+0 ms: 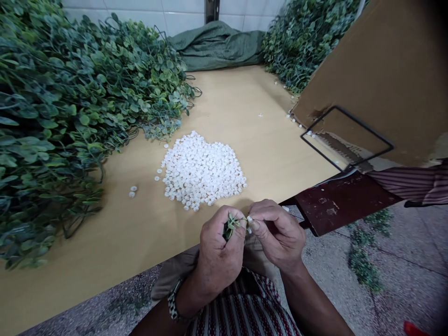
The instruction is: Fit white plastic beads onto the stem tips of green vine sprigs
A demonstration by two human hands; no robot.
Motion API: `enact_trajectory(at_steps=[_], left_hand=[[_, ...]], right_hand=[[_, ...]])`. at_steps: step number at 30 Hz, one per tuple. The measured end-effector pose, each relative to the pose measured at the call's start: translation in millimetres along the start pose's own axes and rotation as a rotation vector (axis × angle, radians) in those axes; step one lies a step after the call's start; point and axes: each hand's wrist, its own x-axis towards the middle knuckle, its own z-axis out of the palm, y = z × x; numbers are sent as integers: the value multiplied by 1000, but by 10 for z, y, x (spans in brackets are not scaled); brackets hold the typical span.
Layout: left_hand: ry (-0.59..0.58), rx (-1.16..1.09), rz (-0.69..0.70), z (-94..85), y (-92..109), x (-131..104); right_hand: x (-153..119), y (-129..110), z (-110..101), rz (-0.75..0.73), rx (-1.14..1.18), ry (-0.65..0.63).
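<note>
My left hand [224, 247] is closed around a small bunch of artificial green leaves [231, 226], its stem end pointing right. My right hand [280, 233] pinches a small white disc [249, 224] against the tip of that stem, thumb and forefinger together. Both hands meet just off the table's front edge, above my lap. Beyond them lies a heap of small white plastic discs [203, 170] on the table. A few stray discs [133, 191] sit left of the heap.
Artificial foliage [80, 88] is piled on the table's left, with more foliage [304, 37] at back right. A green cloth sack [220, 45] lies along the wall. On the right are a cardboard box [381, 84], a black wire frame [364, 126] and a dark red stool [343, 200].
</note>
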Motion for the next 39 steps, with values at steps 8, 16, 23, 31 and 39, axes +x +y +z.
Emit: enact_trajectory(at_steps=[8, 16, 23, 31, 39], left_hand=[[64, 30, 11, 39, -12, -18], [78, 54, 43, 48, 0, -18], [111, 53, 81, 62, -21, -28], [161, 39, 90, 84, -59, -27], [36, 21, -34, 9, 25, 7]], right_hand=[[-27, -12, 70, 64, 44, 94], [-11, -33, 65, 58, 58, 90], [-25, -12, 67, 79, 94, 74], [-19, -44, 94, 32, 54, 102], [56, -60, -42, 29, 48, -4]])
